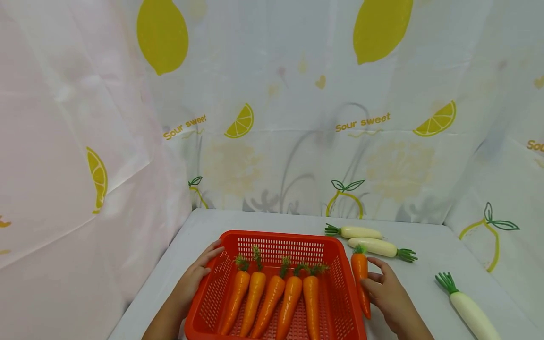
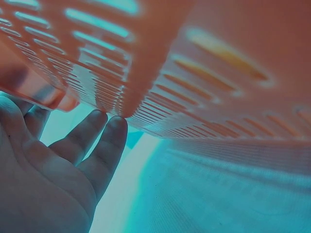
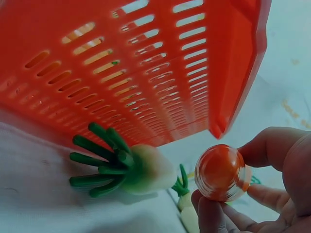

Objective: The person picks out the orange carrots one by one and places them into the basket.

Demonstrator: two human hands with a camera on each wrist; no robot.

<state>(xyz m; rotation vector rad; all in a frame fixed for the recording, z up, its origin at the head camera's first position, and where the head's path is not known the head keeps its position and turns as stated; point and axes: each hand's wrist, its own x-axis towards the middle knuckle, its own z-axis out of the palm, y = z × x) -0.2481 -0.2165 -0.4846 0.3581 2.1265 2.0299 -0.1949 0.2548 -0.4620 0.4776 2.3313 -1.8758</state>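
Note:
A red plastic basket [image 1: 225,236] holds several carrots [image 1: 272,302] lying side by side, green tops toward the far wall. At its left side, my left hand [image 1: 193,278] rests against the rim. In the left wrist view, the fairly straight fingers [image 2: 114,141] touch the slotted outer wall [image 2: 97,73]. Just outside the right rim, my right hand [image 1: 388,293] pinches another carrot [image 1: 360,278] between thumb and fingers, its leafy end pointing away and its tip toward me. The right wrist view shows that carrot end-on [image 3: 221,172], apart from the basket wall.
Two white radishes [image 1: 361,232] [image 1: 374,246] lie behind the basket's right corner. A third radish [image 1: 473,314] is at the table's right. Lemon-print cloth [image 1: 272,165] encloses the white tabletop [image 1: 429,245] at the back and sides.

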